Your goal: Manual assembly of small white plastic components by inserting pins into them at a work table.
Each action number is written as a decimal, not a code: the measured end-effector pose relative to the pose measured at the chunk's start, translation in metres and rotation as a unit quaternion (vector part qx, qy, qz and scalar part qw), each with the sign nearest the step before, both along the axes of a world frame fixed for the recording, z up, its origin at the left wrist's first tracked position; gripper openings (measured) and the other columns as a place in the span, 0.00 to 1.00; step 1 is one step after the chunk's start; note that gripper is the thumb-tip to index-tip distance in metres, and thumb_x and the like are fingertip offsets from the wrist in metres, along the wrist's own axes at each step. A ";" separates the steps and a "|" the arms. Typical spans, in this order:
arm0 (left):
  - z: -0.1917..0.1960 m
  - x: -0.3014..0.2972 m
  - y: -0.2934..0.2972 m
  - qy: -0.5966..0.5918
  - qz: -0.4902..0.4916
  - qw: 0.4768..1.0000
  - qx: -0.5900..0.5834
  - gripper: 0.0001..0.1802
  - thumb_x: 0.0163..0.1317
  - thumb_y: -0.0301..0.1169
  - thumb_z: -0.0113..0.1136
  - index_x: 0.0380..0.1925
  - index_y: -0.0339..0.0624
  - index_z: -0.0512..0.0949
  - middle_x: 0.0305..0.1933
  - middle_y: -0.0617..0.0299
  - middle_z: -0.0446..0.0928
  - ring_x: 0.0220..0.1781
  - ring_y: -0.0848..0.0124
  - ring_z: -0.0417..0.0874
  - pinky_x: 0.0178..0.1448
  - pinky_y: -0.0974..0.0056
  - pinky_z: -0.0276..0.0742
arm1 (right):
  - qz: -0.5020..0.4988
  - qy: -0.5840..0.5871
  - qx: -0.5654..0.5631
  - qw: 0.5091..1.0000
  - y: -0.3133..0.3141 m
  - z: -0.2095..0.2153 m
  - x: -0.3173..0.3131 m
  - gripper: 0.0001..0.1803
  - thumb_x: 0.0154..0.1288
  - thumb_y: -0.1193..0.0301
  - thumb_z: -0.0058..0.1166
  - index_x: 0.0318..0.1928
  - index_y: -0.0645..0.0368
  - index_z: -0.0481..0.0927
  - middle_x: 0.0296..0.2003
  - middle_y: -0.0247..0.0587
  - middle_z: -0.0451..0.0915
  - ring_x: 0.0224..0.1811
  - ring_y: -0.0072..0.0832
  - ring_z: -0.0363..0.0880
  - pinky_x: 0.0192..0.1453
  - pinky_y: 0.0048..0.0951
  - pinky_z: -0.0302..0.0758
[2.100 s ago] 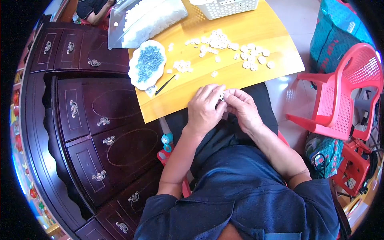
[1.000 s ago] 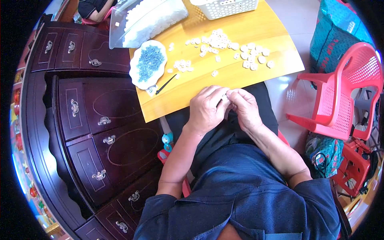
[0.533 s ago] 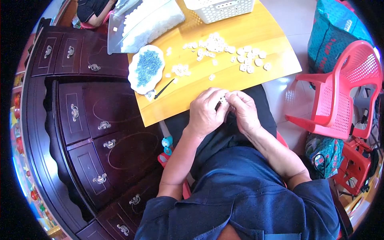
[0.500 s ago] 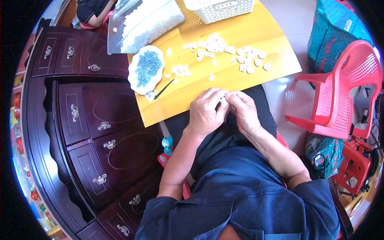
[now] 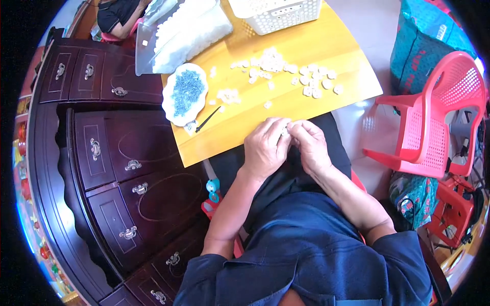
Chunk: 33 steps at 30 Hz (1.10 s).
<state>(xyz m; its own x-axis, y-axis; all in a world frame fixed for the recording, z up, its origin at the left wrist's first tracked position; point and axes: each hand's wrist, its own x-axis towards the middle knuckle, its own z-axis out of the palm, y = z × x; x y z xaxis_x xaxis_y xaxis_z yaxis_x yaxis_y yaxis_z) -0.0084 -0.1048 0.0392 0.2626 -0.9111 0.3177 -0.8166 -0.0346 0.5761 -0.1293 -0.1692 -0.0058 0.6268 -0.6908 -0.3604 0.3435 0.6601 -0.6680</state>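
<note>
A small white piece point(image 5: 285, 131) was between the two hands, just in front of the worktop's near edge and above the lap. It looked hard, but most of it was hidden by fingers. The left hand point(image 5: 262, 149) had a narrow grip, with the piece between its thumb and bent fingers. The right hand point(image 5: 312, 147) had its thumb and fingertips bunched up at the piece; I could not tell if that grip pinched it or only touched it. The worktop point(image 5: 224, 146) was smooth, shiny, yellow wood with a curved side. On it lay a heap of little white bits point(image 5: 270, 60), some round white pieces point(image 5: 317, 94) like flat buttons, and a smaller white bunch point(image 5: 228, 96). Near that bunch was a thin black stick point(image 5: 207, 119). Next to the stick stood a white dish point(image 5: 168, 102) with a wavy rim, full of thin, spiky, blue-grey bits point(image 5: 187, 93). Behind the dish, a puffy see-through bag point(image 5: 193, 45) of white pieces sat in a grey tray point(image 5: 144, 60). A white plastic basket point(image 5: 288, 21) full of holes stood at the back. To the left was a dark, glossy wooden cabinet point(image 5: 97, 173) with curly metal handles. To the right stood a pink plastic chair point(image 5: 427, 125) with tiny holes, near a crinkly teal bag point(image 5: 416, 56).
</note>
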 end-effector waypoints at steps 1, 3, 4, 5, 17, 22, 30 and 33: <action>-0.002 0.001 0.000 -0.004 -0.005 1.000 -0.006 0.13 0.62 0.27 0.62 0.47 0.39 0.81 0.44 0.52 0.83 0.43 0.52 0.86 0.46 0.54 0.82 | 0.003 0.004 -0.005 1.000 0.000 -0.001 0.000 0.07 0.71 0.71 0.58 0.35 0.59 0.84 0.31 0.26 0.81 0.33 0.13 0.75 0.42 0.19 0.72; -0.002 0.001 0.000 -0.004 -0.005 1.000 -0.005 0.13 0.62 0.27 0.62 0.47 0.39 0.81 0.44 0.52 0.83 0.43 0.52 0.86 0.46 0.54 0.82 | 0.002 0.000 0.000 1.000 0.000 0.001 0.001 0.07 0.71 0.71 0.58 0.35 0.59 0.84 0.31 0.26 0.82 0.33 0.13 0.75 0.42 0.19 0.71; -0.002 0.002 0.000 -0.004 -0.005 1.000 -0.005 0.13 0.62 0.26 0.62 0.47 0.39 0.81 0.44 0.52 0.83 0.43 0.53 0.86 0.46 0.54 0.82 | 0.001 -0.004 0.005 1.000 0.000 0.001 0.001 0.07 0.71 0.71 0.58 0.35 0.58 0.84 0.31 0.26 0.82 0.33 0.13 0.75 0.42 0.19 0.71; -0.002 0.002 0.000 -0.004 -0.005 1.000 -0.005 0.13 0.62 0.26 0.62 0.47 0.39 0.81 0.44 0.52 0.83 0.43 0.53 0.86 0.46 0.54 0.82 | 0.001 -0.004 0.005 1.000 0.000 0.002 0.001 0.07 0.71 0.71 0.58 0.35 0.58 0.84 0.31 0.26 0.82 0.33 0.13 0.75 0.42 0.19 0.71; 0.005 0.006 -0.002 0.037 -0.013 0.999 0.026 0.15 0.61 0.27 0.65 0.49 0.39 0.81 0.42 0.53 0.83 0.42 0.53 0.86 0.46 0.55 0.82 | 0.010 -0.030 0.011 0.999 -0.001 0.002 -0.001 0.06 0.72 0.71 0.57 0.37 0.58 0.84 0.33 0.27 0.82 0.35 0.13 0.76 0.44 0.20 0.73; 0.005 0.007 -0.002 0.044 -0.005 0.999 0.015 0.14 0.59 0.27 0.67 0.45 0.39 0.82 0.41 0.53 0.84 0.42 0.54 0.86 0.45 0.56 0.82 | 0.009 -0.019 0.008 1.000 0.000 0.000 0.000 0.06 0.72 0.71 0.57 0.37 0.59 0.84 0.33 0.27 0.83 0.35 0.13 0.75 0.44 0.20 0.72; 0.006 0.006 -0.004 0.012 -0.014 1.000 -0.010 0.12 0.58 0.27 0.68 0.42 0.39 0.83 0.41 0.54 0.84 0.40 0.55 0.87 0.44 0.57 0.83 | 0.006 -0.010 0.016 1.000 -0.001 0.003 -0.001 0.07 0.71 0.71 0.57 0.36 0.58 0.85 0.33 0.28 0.83 0.34 0.14 0.75 0.43 0.19 0.72; 0.003 0.007 -0.005 0.005 -0.019 1.000 -0.020 0.12 0.58 0.27 0.68 0.42 0.39 0.83 0.40 0.55 0.85 0.39 0.55 0.87 0.43 0.57 0.83 | 0.001 -0.011 0.021 1.000 -0.001 0.002 0.000 0.07 0.71 0.71 0.57 0.35 0.58 0.84 0.33 0.28 0.83 0.34 0.14 0.75 0.43 0.19 0.71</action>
